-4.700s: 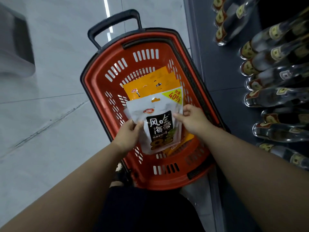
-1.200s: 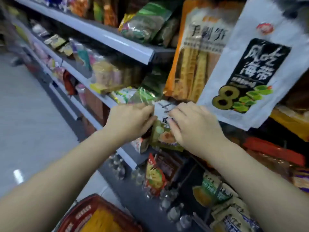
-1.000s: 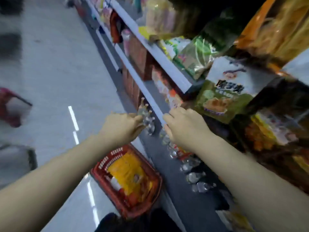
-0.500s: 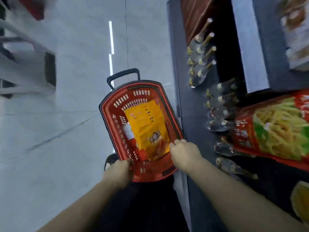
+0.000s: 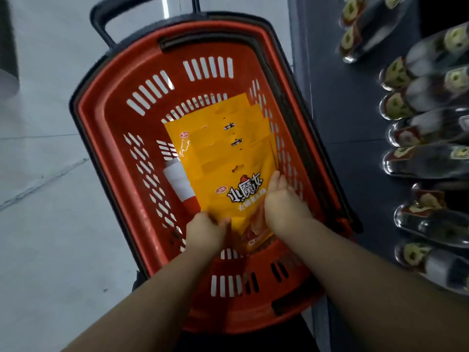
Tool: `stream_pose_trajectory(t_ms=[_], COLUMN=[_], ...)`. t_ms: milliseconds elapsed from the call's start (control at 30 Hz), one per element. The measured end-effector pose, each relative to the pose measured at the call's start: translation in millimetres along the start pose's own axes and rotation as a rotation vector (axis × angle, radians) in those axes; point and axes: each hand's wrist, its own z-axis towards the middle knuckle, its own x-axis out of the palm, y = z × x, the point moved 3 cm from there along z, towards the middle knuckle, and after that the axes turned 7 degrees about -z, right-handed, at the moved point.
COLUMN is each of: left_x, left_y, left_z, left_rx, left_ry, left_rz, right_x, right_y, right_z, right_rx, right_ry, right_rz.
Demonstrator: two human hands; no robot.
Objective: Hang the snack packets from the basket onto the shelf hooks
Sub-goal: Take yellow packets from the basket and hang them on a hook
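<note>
A red plastic basket (image 5: 106,128) with slotted walls and a black rim is seen from above, standing on a pale tiled floor (image 5: 45,174). A black pull handle (image 5: 101,24) rises at the basket's far end. Inside the basket a fanned stack of orange snack packets (image 5: 228,138) is laid, each with a punched hang hole near its top edge. The topmost orange packet (image 5: 228,189), printed with bold black-and-white characters and a small round logo, is lying at the near end of the stack. Beneath the stack, toward the basket's left wall, a white and red packet (image 5: 180,184) is partly uncovered.

Both bare forearms are reached down into the basket. The left hand (image 5: 205,232) is closed on the topmost packet's lower left corner, with the thumb on top. The right hand (image 5: 284,201) is placed along the same packet's right edge, its fingers fairly straight; whether they are hooked under the edge cannot be told. The two hands are held apart, with the packet's width between them.

To the right of the basket, a dark low shelf (image 5: 342,123) is lined with glass bottles (image 5: 426,158), somewhat blurred.
</note>
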Motion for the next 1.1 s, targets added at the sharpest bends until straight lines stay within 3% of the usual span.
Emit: stream_pose_trajectory(t_ms=[200,367,600,700,767,933,1100], left_x=[-9,-29,-79,-103,-114,-130,-149], left_y=[15,14,-34,-48,-51,-67,-70], left_z=[-1,-6,-42,-56,-58,-77,-82], left_rx=[-0.136,-0.151,0.049,0.127,0.107,0.099,0.180], left_ry=[-0.151,-0.190,-0.249,-0.285,-0.207,0.179,0.256], left_rz=[-0.234,-0.440,-0.471,-0.407,-0.436,-0.657,-0.719], right_x=[-8,-23,-60,-77,-87,-113,-125], right_y=[-7,-2,-8,-2,4,17,23], right_z=[-5,-23,-66,-88,-101,-127,-140], right_rx=[0.063,-0.006,0.184,0.132,0.106,0.057,0.024], right_ry=[-0.189,-0.177,-0.310,-0.288,-0.259,-0.206,-0.110], right_rz=[0.408,0.546,0.804,0.802,0.835,0.936,1.129])
